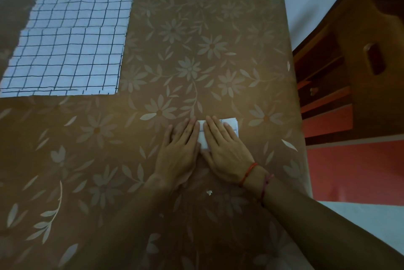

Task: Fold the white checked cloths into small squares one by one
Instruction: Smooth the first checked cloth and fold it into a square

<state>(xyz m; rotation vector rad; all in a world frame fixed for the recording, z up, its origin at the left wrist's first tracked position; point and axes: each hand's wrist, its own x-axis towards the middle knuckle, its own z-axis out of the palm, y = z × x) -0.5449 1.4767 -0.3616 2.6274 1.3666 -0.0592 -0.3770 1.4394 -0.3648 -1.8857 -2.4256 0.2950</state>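
Note:
A small folded white checked cloth (203, 140) lies on the brown floral table, mostly covered by my hands. My left hand (178, 151) presses flat on its left part, fingers together and pointing away from me. My right hand (225, 149) lies flat on its right part; the cloth's right edge (232, 126) shows beyond the fingertips. A stack of unfolded white checked cloths (70, 44) lies spread at the far left of the table, apart from both hands.
The brown floral tablecloth (196, 61) covers the table. The table's right edge (299, 116) drops to a red floor. A wooden chair (360, 61) stands right of the table. A pale wall runs along the far edge.

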